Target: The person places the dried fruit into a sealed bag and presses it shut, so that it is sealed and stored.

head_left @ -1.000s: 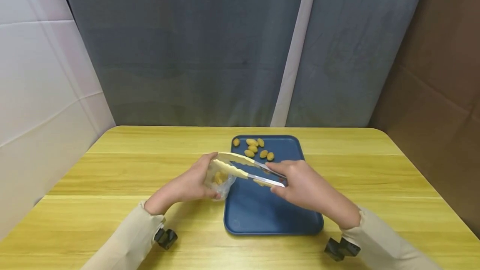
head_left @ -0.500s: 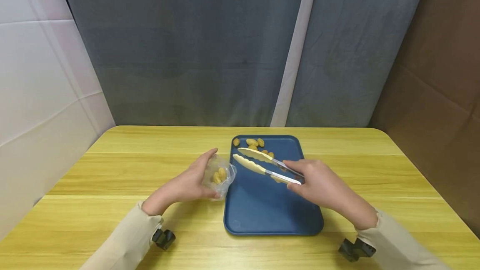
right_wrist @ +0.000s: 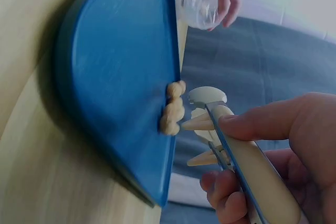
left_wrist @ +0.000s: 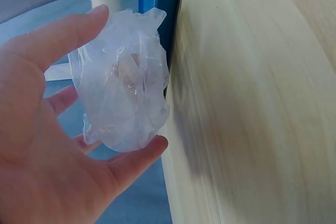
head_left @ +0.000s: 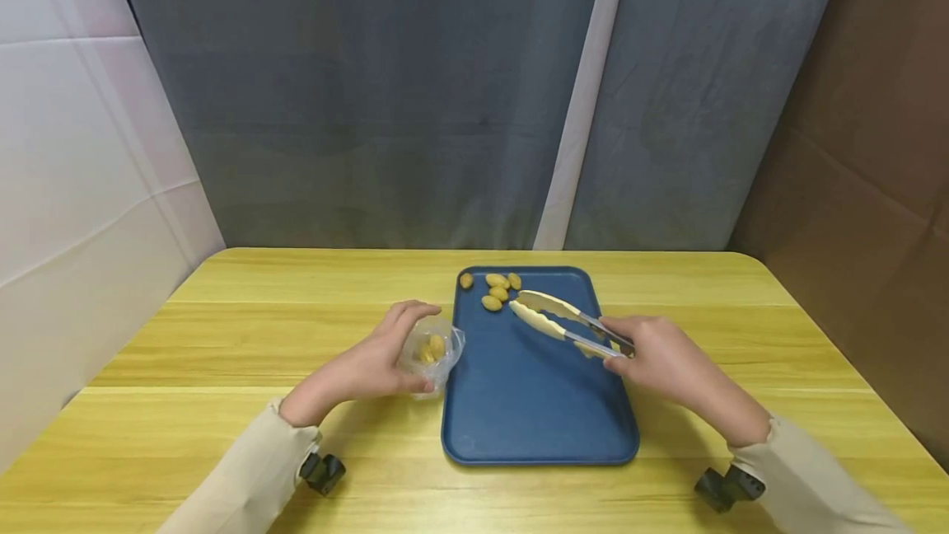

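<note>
By the right grip [head_left: 656, 357], tongs [head_left: 574, 339] are grasped, tips parted near nuts [head_left: 498, 293] ahead-left on the tray [head_left: 534, 414]; by the left grip [head_left: 378, 359], a plastic bag [head_left: 453, 350]. Picking seems the current step; alignment, then squeezing, seems called for.

Before you, a yellow wood-grain table [head_left: 712, 328], far corners rounded, grain running sideways. Beyond it you face a dark grey-blue cloth [head_left: 371, 105], faintly wrinkled; a pale strip [head_left: 582, 105] slants down it, top leaning right. On your left, a white sheet [head_left: 81, 155], fold lines across, pinkish tinge near the cloth. On your right, a brown sheet [head_left: 860, 155], creased, dimmer.
</note>
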`<control>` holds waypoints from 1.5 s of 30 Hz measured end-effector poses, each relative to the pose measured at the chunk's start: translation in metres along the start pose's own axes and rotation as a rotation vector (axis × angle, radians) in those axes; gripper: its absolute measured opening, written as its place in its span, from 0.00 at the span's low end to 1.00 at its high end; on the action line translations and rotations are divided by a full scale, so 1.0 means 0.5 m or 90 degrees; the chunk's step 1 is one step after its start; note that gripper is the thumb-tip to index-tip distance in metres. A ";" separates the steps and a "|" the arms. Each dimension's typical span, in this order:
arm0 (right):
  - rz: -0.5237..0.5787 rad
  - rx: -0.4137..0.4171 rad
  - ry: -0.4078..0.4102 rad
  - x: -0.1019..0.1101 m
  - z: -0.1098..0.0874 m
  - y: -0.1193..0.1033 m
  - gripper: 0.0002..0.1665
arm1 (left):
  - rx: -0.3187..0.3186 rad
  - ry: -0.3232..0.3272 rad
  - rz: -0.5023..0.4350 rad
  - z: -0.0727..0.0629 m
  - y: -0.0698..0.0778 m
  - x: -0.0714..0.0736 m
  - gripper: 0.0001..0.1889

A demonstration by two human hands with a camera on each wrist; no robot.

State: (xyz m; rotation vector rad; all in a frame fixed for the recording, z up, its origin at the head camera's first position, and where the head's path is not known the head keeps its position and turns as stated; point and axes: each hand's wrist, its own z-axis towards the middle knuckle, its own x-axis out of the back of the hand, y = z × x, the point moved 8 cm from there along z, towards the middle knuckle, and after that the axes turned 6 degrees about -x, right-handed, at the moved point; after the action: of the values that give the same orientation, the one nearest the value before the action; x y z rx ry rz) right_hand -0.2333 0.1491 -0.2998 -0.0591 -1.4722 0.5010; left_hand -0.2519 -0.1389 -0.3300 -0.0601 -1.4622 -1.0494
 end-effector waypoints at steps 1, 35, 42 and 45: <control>-0.002 -0.002 0.001 -0.001 0.001 0.004 0.29 | -0.002 -0.001 0.003 0.000 0.000 0.000 0.45; -0.003 -0.064 -0.052 -0.030 0.022 0.048 0.30 | 0.032 0.036 0.054 0.000 -0.011 0.009 0.47; -0.006 -0.046 -0.036 -0.018 0.013 0.029 0.30 | 0.040 0.036 0.061 0.003 -0.010 0.010 0.50; -0.003 -0.033 -0.033 -0.013 0.008 0.013 0.30 | 0.045 0.030 0.069 0.005 -0.011 0.008 0.53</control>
State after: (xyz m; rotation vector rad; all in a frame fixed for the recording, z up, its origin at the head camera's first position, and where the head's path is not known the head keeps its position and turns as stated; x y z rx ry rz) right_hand -0.2393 0.1516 -0.3078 -0.0844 -1.5364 0.4630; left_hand -0.2579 -0.1428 -0.3295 -0.0630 -1.4372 -0.9045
